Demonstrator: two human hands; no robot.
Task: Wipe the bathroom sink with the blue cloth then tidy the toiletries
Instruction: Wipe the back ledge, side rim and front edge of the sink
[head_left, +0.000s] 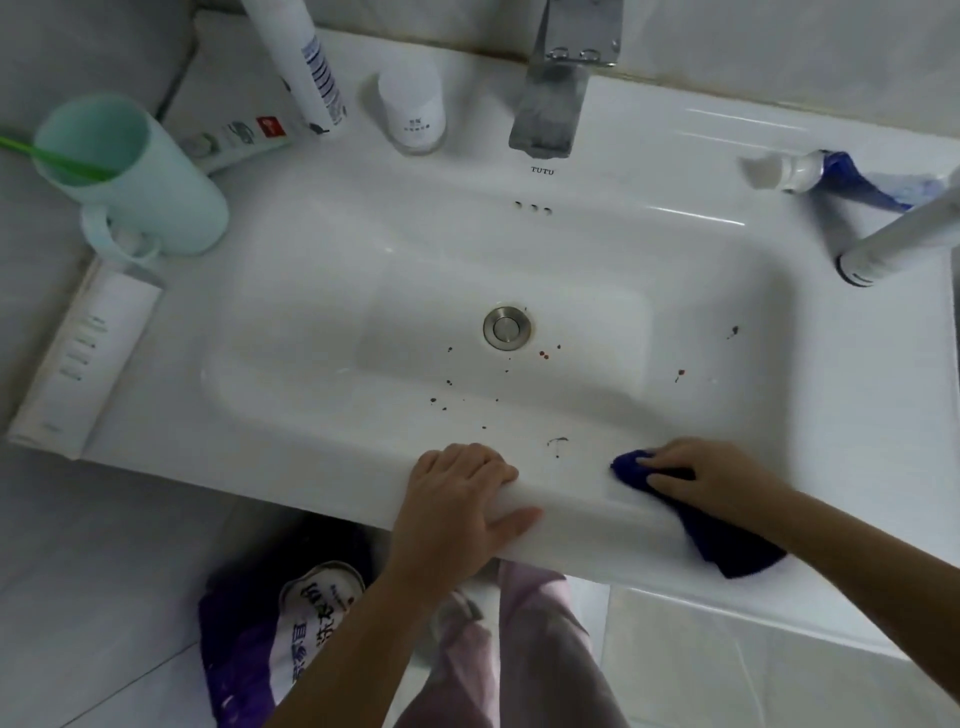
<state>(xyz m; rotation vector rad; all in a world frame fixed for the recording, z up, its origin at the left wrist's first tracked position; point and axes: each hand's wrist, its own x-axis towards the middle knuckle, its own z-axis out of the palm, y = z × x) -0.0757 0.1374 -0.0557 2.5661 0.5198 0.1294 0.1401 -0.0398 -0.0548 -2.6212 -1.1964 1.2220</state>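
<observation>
- Right hand at 5 o'clock on the sink front rim, fingers curled down on the cloth, which drapes over the edge.
- Left hand at 6 o'clock, flat, gripping the rim, holding nothing else.
- Dark spots near the drain.
- Cup at 10 o'clock; 1 tube at 2.

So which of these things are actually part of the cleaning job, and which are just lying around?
Part of the job:
blue cloth under the right hand
sink, spotted with dark specks
mint cup
toothpaste tube
small white bottle
left hand, braced on the rim

Just lying about:
purple bag on the floor
</observation>
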